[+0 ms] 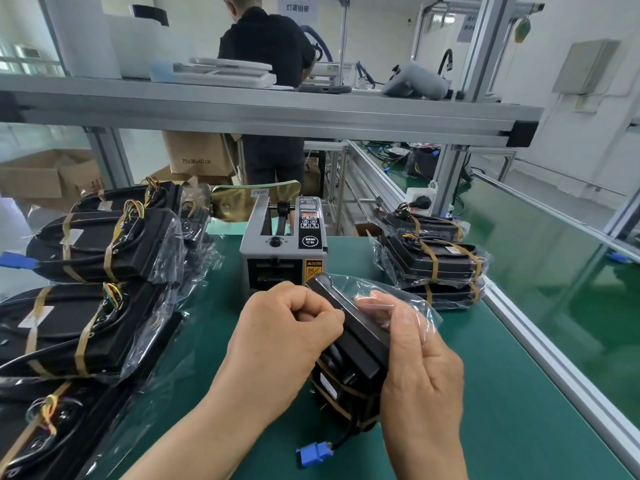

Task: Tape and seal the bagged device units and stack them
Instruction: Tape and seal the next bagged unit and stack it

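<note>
We hold the bagged unit (360, 341) over the desk (502, 393), before the tape machine (277, 251). Left hand (277, 337) fingers pinch it, right hand (419, 365) fingers clamp the bag flap to it; we should fold the flap tight before taping.

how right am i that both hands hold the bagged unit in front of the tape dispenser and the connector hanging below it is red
Not quite. The head view shows the connector hanging below the bagged unit is blue, not red. The rest stands: the left hand and the right hand both hold it in front of the tape dispenser.
</note>
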`<state>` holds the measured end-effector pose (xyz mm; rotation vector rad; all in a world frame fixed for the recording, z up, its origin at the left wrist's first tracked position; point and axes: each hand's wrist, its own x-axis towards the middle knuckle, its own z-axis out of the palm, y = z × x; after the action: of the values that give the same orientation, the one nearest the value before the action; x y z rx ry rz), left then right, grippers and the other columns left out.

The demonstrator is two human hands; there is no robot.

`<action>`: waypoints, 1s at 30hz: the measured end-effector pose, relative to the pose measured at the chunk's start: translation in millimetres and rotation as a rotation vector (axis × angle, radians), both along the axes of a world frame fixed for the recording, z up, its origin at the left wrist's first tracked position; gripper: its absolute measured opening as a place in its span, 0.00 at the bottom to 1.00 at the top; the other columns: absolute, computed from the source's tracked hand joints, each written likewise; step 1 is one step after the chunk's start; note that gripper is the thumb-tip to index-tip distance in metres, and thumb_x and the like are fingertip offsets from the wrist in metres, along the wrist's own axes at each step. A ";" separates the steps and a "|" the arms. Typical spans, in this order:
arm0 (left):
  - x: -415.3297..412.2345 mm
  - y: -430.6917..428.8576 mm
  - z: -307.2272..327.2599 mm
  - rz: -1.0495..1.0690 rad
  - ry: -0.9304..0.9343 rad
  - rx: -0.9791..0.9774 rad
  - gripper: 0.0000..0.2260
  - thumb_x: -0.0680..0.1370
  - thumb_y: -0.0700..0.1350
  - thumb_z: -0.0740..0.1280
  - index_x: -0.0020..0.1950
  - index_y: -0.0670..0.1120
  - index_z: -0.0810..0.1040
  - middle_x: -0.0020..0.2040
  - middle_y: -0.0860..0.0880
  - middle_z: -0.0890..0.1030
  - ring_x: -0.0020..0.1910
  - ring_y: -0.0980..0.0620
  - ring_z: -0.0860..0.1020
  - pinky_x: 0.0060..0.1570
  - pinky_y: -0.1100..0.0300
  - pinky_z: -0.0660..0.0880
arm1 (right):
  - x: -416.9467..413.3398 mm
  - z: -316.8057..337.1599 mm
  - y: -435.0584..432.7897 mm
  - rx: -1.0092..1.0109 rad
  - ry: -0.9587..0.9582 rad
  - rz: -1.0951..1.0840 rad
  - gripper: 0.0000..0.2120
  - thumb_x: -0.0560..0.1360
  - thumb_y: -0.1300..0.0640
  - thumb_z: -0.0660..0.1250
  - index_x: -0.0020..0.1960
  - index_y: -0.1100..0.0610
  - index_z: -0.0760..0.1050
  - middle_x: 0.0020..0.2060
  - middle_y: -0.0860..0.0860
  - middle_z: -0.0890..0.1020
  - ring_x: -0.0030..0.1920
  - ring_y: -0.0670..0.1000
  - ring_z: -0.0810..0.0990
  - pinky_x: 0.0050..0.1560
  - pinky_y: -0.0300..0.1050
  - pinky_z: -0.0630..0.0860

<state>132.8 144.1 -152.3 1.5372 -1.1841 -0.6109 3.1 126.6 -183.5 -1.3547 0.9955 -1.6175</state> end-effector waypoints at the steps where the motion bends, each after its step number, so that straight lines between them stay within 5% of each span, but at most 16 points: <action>1: 0.1 -0.1 -0.8 0.003 -0.004 -0.007 0.06 0.70 0.51 0.75 0.35 0.54 0.82 0.29 0.58 0.75 0.26 0.61 0.69 0.33 0.62 0.69 | -0.1 0.2 0.2 0.002 0.002 0.003 0.16 0.79 0.45 0.57 0.47 0.40 0.84 0.41 0.42 0.87 0.43 0.42 0.85 0.39 0.29 0.77; 13: 5.2 -1.4 -4.1 -0.023 -0.060 -0.041 0.06 0.69 0.55 0.76 0.36 0.56 0.82 0.31 0.58 0.76 0.27 0.62 0.71 0.35 0.60 0.69 | -0.1 2.3 1.8 0.001 0.019 0.038 0.17 0.79 0.45 0.57 0.47 0.41 0.84 0.42 0.43 0.87 0.44 0.44 0.85 0.39 0.33 0.79; 19: 8.1 -4.9 -6.5 0.036 -0.045 0.006 0.17 0.58 0.67 0.70 0.41 0.60 0.78 0.31 0.61 0.74 0.28 0.62 0.71 0.34 0.60 0.71 | 0.5 2.7 3.4 0.011 0.010 0.072 0.17 0.79 0.45 0.57 0.48 0.42 0.85 0.42 0.45 0.87 0.43 0.46 0.86 0.38 0.36 0.80; 25: 8.7 -10.3 -11.8 0.113 0.044 0.009 0.18 0.58 0.67 0.70 0.42 0.60 0.76 0.33 0.58 0.74 0.32 0.56 0.72 0.40 0.48 0.78 | 1.9 1.8 5.4 -0.013 0.042 0.071 0.16 0.80 0.47 0.57 0.49 0.42 0.84 0.43 0.44 0.87 0.45 0.45 0.85 0.41 0.34 0.79; 30: 8.7 -7.9 -15.7 0.059 -0.045 0.026 0.26 0.52 0.73 0.71 0.44 0.62 0.73 0.40 0.59 0.73 0.34 0.65 0.72 0.37 0.62 0.70 | 0.7 2.4 4.3 -0.014 0.017 0.037 0.16 0.79 0.46 0.57 0.48 0.42 0.85 0.43 0.42 0.87 0.44 0.44 0.85 0.39 0.34 0.79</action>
<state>141.5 136.2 -167.9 1.6093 -1.1641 -0.5567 3.9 130.9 -181.1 -1.3907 0.9653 -1.5906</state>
